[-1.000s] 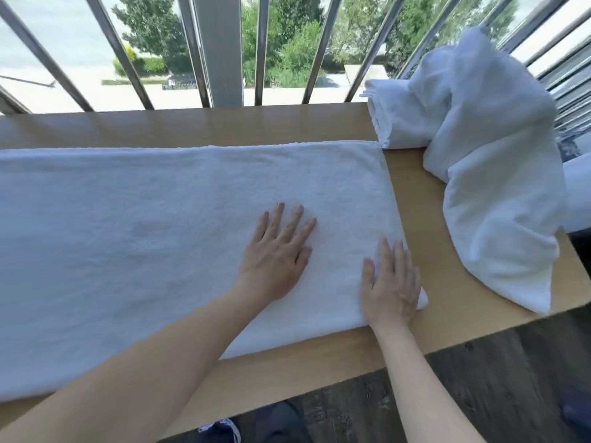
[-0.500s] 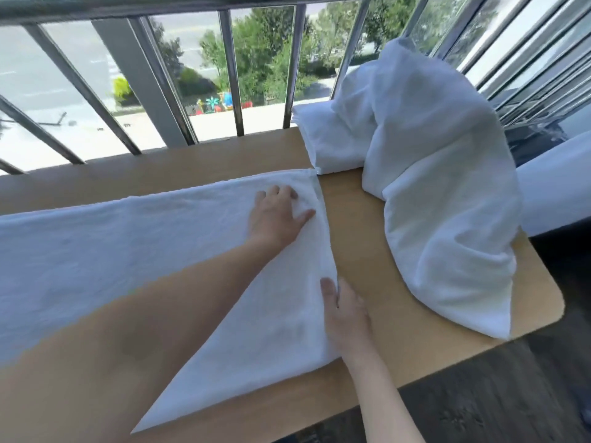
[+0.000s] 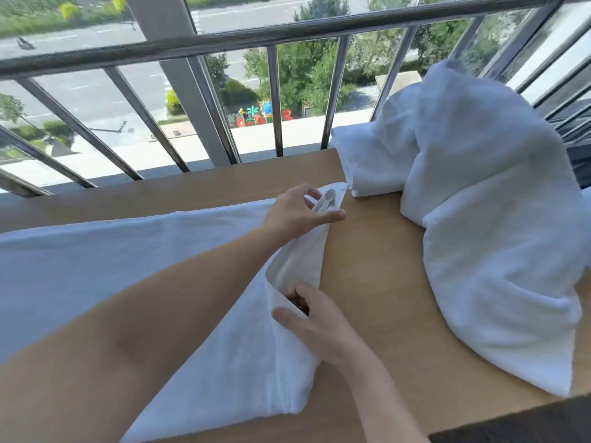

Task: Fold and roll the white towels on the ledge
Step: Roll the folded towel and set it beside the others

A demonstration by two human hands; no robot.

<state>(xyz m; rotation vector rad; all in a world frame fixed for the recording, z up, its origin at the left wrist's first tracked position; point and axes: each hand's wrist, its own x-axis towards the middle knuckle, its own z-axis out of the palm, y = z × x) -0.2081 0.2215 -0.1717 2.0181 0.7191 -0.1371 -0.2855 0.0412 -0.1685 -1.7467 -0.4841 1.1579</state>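
Your right hand [image 3: 323, 324] has its fingertips tucked under the lifted edge of the spread towel [image 3: 128, 251], so only the thumb and knuckles show; a dark patch beside them is too small to tell. Your left forearm [image 3: 160, 314] covers a wide strip of that towel, which also runs off the left edge of the frame. At the right, the towel heap [image 3: 499, 251] hides part of the folded towel [image 3: 371, 161] and is itself cut by the frame's right edge.

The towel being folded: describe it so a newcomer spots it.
On the wooden ledge by the railing, it is the towel spread flat across the left. Its right end is gripped by the left hand and the right hand; the other towels sit heaped at the right.
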